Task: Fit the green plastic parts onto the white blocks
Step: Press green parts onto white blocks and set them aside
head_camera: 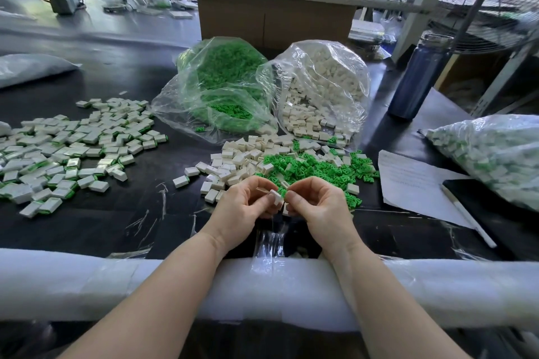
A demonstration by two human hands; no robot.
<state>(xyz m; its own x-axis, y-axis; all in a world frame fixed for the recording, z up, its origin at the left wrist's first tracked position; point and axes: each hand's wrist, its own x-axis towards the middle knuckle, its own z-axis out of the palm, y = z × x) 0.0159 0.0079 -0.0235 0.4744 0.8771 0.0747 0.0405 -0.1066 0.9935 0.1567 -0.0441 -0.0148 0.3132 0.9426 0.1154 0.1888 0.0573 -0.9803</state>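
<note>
Left hand [243, 200] and right hand [313, 200] both pinching one white block [276, 197] at lower centre, green part [282, 191] barely showing between fingertips; risk of crooked seating or a slip into the loose green pile [315, 167] behind.

Dark surface [151, 73] is strewn with white blocks [233, 166], green parts [315, 169], two open bags, paper [414, 181].

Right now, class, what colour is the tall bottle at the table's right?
Dark blue bottle, clear cap, seen from the head view.
</note>
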